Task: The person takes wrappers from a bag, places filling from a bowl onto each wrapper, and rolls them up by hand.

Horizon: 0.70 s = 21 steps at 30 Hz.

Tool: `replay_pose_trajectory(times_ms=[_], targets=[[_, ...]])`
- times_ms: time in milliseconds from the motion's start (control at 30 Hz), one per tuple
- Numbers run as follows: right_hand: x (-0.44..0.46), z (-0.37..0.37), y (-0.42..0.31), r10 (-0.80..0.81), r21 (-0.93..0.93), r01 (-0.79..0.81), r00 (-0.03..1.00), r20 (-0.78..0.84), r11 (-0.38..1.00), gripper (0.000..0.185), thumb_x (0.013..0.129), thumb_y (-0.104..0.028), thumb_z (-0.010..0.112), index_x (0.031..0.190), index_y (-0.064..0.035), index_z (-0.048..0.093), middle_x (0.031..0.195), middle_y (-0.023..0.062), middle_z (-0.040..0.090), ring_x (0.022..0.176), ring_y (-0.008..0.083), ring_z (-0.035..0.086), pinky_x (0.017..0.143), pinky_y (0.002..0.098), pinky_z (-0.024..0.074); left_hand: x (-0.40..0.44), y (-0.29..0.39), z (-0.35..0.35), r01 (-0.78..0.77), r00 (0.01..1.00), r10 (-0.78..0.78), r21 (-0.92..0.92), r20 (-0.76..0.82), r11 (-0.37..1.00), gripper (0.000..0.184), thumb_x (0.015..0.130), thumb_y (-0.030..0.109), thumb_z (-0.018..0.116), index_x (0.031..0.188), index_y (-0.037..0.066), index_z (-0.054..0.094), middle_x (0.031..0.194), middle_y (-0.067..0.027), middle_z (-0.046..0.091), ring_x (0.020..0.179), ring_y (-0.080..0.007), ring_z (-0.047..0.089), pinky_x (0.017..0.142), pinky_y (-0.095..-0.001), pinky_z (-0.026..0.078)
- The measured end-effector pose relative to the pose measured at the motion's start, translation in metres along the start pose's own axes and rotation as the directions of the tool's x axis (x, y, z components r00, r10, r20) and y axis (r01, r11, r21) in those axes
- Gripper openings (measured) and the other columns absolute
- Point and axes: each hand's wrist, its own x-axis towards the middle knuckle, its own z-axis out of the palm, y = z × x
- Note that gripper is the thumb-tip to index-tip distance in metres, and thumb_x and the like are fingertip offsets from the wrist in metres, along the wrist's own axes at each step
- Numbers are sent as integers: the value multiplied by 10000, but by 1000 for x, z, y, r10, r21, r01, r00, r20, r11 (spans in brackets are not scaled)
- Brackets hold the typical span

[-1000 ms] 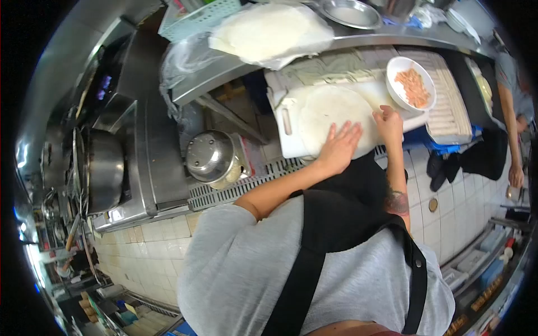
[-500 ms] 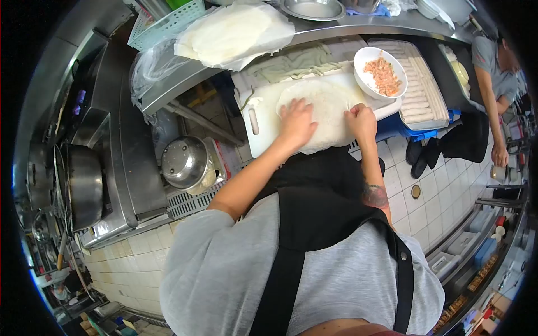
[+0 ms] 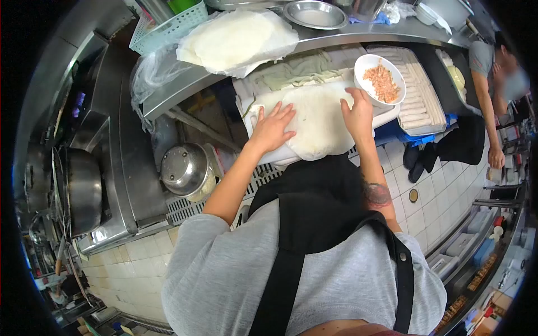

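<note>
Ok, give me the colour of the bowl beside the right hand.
The bowl is plain white, best seen in the head view.

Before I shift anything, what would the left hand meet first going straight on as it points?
Probably the pale thin sheet, whose edge lies by the fingertips of the left hand; beyond it, the crumpled greenish cloth. Seen from above, whether the fingertips touch the sheet is unclear.
</note>
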Motion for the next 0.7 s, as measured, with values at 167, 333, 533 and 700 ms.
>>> replay_pose_trajectory(times_ms=[167, 333, 533, 700], targets=[[83, -30, -61, -330, 69, 350, 922, -200, 934, 379, 802, -95, 749, 1150, -9, 625, 1122, 180, 636, 1050, 382, 611, 890, 418, 501, -18, 1, 1, -50, 991, 39, -83, -125, 995, 618, 925, 331, 632, 1460, 95, 432, 1602, -65, 306, 1490, -297, 250, 1163, -636, 193], [152, -6, -79, -549, -55, 549, 836, 10, 834, 354, 831, -165, 739, 1118, 8, 627, 1122, 188, 650, 1048, 376, 627, 892, 422, 513, -46, 4, 11, -47, 981, 1, -232, -196, 972, 444, 891, 213, 683, 1298, 66, 583, 1493, -91, 467, 1439, -298, 357, 1177, -562, 235], [194, 24, -73, -414, -309, 501, 857, 307, 808, 231, 850, -195, 695, 939, 13, 647, 990, 214, 689, 932, 384, 681, 820, 456, 556, -56, -2, 10, -34, 979, -22, -272, -202, 962, 450, 892, 181, 666, 1323, 94, 573, 1474, -72, 487, 1433, -291, 368, 1172, -567, 245], [206, 25, -67, -415, -371, 509, 857, 307, 777, 193, 809, -165, 714, 901, -10, 647, 917, 168, 683, 893, 372, 684, 749, 446, 568, -55, 4, 10, -13, 975, -36, -220, -217, 975, 476, 894, 216, 662, 1356, 154, 567, 1472, -58, 484, 1420, -285, 380, 1159, -581, 255]])
